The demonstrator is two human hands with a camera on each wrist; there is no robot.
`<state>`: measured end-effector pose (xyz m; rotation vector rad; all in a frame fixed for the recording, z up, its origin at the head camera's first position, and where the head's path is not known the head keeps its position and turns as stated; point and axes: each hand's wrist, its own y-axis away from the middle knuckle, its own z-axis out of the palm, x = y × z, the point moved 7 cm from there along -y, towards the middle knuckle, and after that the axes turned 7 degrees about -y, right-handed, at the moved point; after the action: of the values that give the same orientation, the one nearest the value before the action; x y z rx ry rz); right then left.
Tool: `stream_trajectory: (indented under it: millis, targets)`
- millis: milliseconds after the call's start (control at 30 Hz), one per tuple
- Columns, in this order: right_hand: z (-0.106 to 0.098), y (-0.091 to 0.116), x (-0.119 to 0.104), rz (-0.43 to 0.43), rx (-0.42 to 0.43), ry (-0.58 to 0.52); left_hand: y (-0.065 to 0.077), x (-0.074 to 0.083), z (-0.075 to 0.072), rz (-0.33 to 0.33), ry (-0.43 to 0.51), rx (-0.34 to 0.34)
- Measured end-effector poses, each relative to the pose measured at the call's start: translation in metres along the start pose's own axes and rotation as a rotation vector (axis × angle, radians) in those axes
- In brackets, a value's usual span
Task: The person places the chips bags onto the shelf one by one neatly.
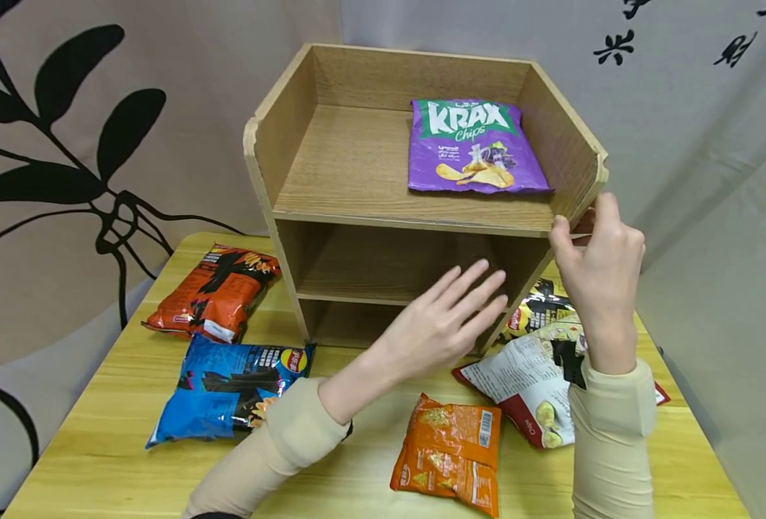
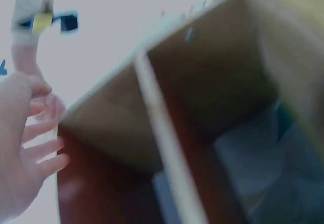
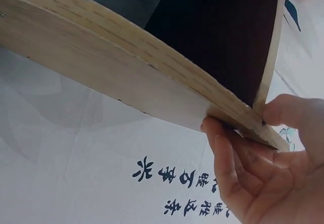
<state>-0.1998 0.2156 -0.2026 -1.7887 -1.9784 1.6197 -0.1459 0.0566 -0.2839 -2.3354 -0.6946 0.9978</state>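
Note:
A wooden shelf unit (image 1: 350,162) stands at the back of the table. With thumb and fingers on either side of its right side panel (image 3: 167,87), my right hand (image 1: 604,281) grips the front edge near the top board. My left hand (image 1: 441,324) hangs in front of the lower compartments, fingers spread and holding nothing; the left wrist view is blurred. A purple bag of Krax chips (image 1: 480,155) lies on the top board, close to the right wall.
Left of the unit lie a red chip bag (image 1: 217,288) and a blue one (image 1: 227,389). An orange bag (image 1: 451,454) is in front. On the right, a white and dark red bag (image 1: 532,382) lies before a black and yellow bag (image 1: 542,306). Patterned curtains hang behind the wooden table (image 1: 110,432).

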Motion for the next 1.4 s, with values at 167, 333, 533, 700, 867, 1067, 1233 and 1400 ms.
stream_trajectory:
  millis: [167,333,533,700,867,1067,1233,1400]
  targets:
    - [0.0,0.0,0.001,0.013,-0.011,0.008,0.037,0.056,0.034,0.141,0.172,-0.401]
    - [0.0,0.0,0.0,0.002,-0.008,0.019,0.081,0.107,0.054,0.254,0.205,-0.795]
    - [-0.001,0.0,-0.002,-0.003,-0.002,0.021,0.104,0.132,0.059,0.27,0.144,-0.936]
    - [-0.001,0.0,-0.002,-0.004,-0.002,0.024,0.107,0.135,0.062,0.267,0.131,-0.942]
    - [-0.001,0.0,-0.002,-0.002,-0.002,0.023,0.106,0.135,0.062,0.26,0.17,-0.923]
    - [0.0,0.0,-0.001,0.008,-0.008,0.019,0.107,0.13,0.066,0.29,0.16,-0.938]
    - [-0.001,0.0,-0.001,0.0,-0.004,0.017,0.106,0.124,0.067,0.303,0.148,-0.923]
    - [-0.001,0.0,-0.001,-0.002,-0.003,0.017,0.103,0.116,0.066,0.279,0.142,-0.884]
